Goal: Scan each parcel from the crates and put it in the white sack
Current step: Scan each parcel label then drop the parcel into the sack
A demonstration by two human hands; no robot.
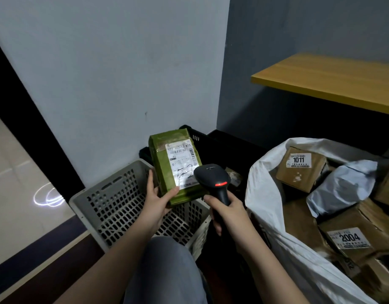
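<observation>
My left hand holds a green parcel by its lower left corner, thumb across the front, above the grey perforated crate. The parcel's white shipping label faces up. My right hand grips the handle of a black barcode scanner; its head lies over the label's lower right and a red light shows on it. The white sack stands open at the right, holding several brown cardboard parcels and a grey poly mailer.
A black crate sits behind the green parcel against the wall corner. A wooden shelf juts out at the upper right above the sack. My knee in grey trousers is at the bottom centre. Tiled floor lies to the left.
</observation>
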